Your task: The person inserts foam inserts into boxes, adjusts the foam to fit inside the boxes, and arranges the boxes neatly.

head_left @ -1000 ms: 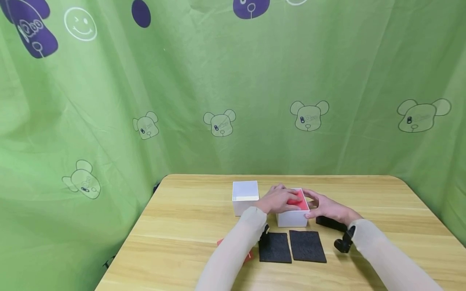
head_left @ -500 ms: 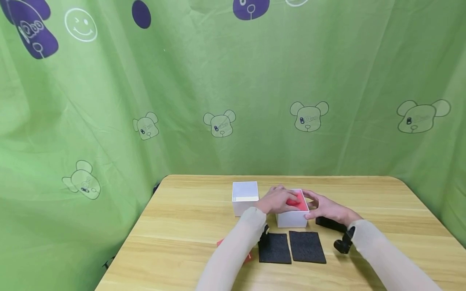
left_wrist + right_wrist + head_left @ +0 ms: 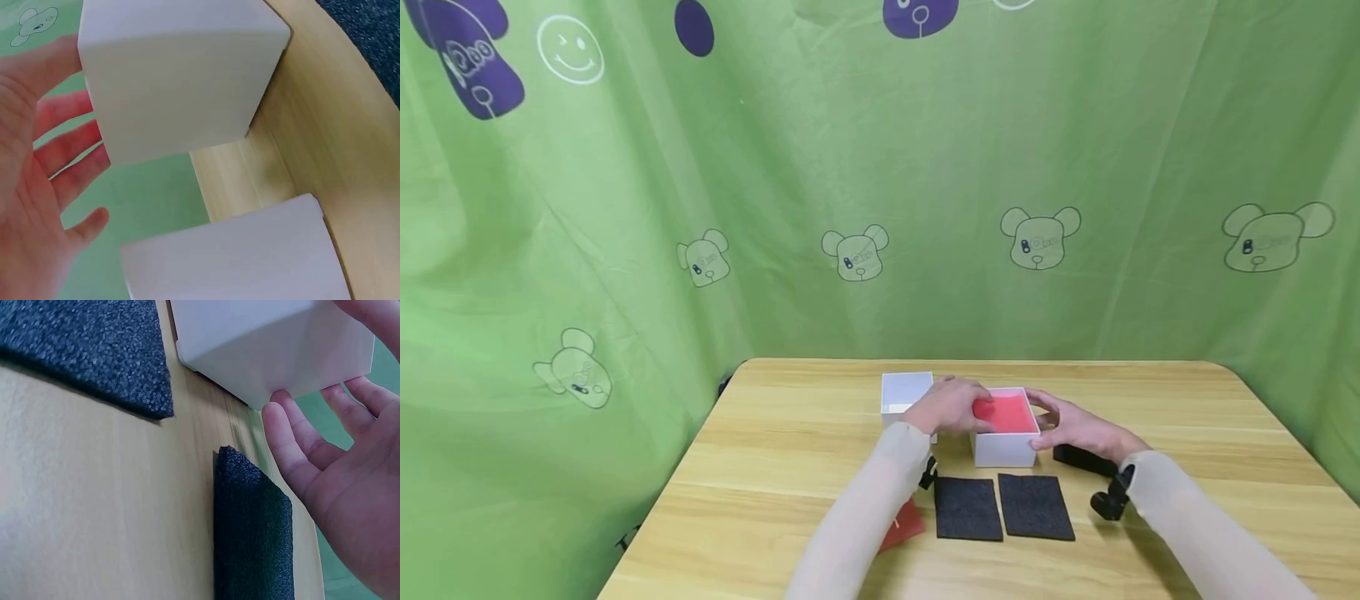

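A white open-topped box [image 3: 1006, 451] stands on the table with a flat red sheet [image 3: 1009, 414] inside, near its rim. My left hand [image 3: 951, 405] is at the box's left rim, its fingertips just over the edge. In the left wrist view, the fingers [image 3: 72, 134] reach behind the box wall and the thumb stands apart. My right hand [image 3: 1082, 431] holds the box's right side, thumb near the front corner and forefinger towards the back. In the right wrist view, other fingertips [image 3: 281, 400] touch the wall. A second white box [image 3: 906, 390] stands left, partly behind my left hand.
Two black foam squares [image 3: 967, 508] [image 3: 1036, 507] lie side by side in front of the box. A black foam block [image 3: 253, 531] lies by my right hand. A red piece [image 3: 902, 527] sits partly under my left forearm. A green curtain [image 3: 940, 317] hangs behind the table [image 3: 775, 467].
My left hand has moved left, from over the red sheet to the box's left rim, uncovering more of the sheet. The right hand keeps its place on the box.
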### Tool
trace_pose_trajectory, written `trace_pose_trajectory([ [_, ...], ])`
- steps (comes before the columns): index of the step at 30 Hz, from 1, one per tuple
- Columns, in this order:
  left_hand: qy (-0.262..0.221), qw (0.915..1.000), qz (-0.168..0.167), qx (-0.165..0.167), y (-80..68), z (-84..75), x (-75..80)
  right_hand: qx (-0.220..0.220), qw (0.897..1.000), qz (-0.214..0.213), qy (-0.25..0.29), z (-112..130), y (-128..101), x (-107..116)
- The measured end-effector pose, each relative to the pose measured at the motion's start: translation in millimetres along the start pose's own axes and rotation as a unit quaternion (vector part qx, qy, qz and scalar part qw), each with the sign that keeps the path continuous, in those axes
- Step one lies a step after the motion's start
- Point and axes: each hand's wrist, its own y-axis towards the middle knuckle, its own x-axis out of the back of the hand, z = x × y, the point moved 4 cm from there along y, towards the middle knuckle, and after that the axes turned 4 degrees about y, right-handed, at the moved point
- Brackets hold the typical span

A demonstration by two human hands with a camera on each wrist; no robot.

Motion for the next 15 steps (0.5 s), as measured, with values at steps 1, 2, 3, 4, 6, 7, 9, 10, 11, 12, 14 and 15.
trace_pose_trajectory([
  [1, 0.006, 1.0000, 0.004, 0.001, 0.2, -0.2, 0.3, 0.002, 1.000, 0.002, -0.002, 0.5, 0.1, -0.4],
  [2, 0.009, 0.9999, 0.008, 0.002, 0.5, -0.5, 0.5, 0.003, 1.000, 0.002, -0.001, 0.8, 0.4, -0.7],
  [3, 0.013, 0.9998, 0.012, 0.002, 0.8, -0.7, 0.9, 0.004, 1.000, 0.002, 0.000, 0.9, 0.6, -1.0],
  [4, 0.018, 0.9997, 0.018, 0.001, 1.3, -1.0, 0.9, 0.005, 1.000, 0.002, 0.003, 0.9, 0.9, -1.4],
  [6, 0.027, 0.9992, 0.028, 0.000, 2.2, -1.4, 1.2, 0.010, 1.000, 0.004, 0.007, 1.0, 1.3, -2.0],
  [7, 0.031, 0.9990, 0.032, -0.002, 2.6, -1.6, 1.3, 0.013, 1.000, 0.006, 0.009, 0.8, 1.5, -2.2],
  [9, 0.039, 0.9985, 0.038, -0.004, 3.5, -1.8, 1.4, 0.013, 1.000, 0.005, 0.013, 0.4, 1.4, -2.2],
  [10, 0.044, 0.9982, 0.040, -0.006, 4.0, -2.3, 1.3, 0.012, 1.000, 0.004, 0.012, 0.2, 1.2, -2.2],
  [11, 0.045, 0.9981, 0.041, -0.006, 4.3, -2.8, 1.4, 0.011, 1.000, 0.003, 0.011, 0.2, 1.0, -2.1],
  [12, 0.047, 0.9980, 0.041, -0.006, 4.9, -3.1, 1.4, 0.011, 1.000, 0.003, 0.011, 0.1, 0.7, -1.8],
  [14, 0.048, 0.9980, 0.041, -0.003, 6.0, -4.1, 1.2, 0.009, 1.000, 0.000, 0.009, -0.1, 0.4, -1.1],
  [15, 0.047, 0.9980, 0.042, -0.002, 6.3, -4.8, 1.4, 0.008, 1.000, -0.001, 0.007, -0.3, 0.4, -0.8],
])
